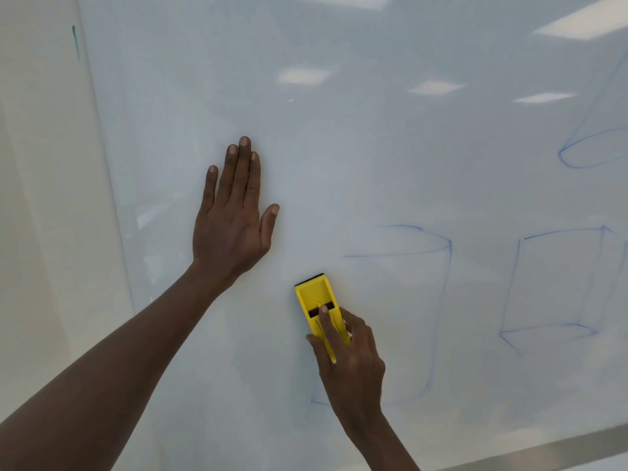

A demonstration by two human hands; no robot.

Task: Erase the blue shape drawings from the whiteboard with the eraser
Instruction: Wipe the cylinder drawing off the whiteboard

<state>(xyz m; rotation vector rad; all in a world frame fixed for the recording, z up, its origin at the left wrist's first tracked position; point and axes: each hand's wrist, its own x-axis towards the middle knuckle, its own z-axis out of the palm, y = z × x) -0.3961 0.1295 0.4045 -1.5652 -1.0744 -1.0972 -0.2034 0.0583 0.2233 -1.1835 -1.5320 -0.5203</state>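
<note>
The right hand [346, 355] is gripping the yellow eraser [317, 305] flat against the whiteboard [373, 147], just left of the half-erased blue cylinder drawing [438, 300]. The left hand [234, 212] is pressing open-palmed on the board. Light, narrow strokes are likely leaving faint blue streaks, and the cube drawing [557, 287] and cone drawing [591, 151] risk being missed.

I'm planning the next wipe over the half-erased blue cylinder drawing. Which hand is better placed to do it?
The right hand: it already grips the yellow plastic eraser against the glossy whiteboard, just left of the blue cylinder drawing. The left hand lies flat and open on the board, farther away, holding nothing.
</note>
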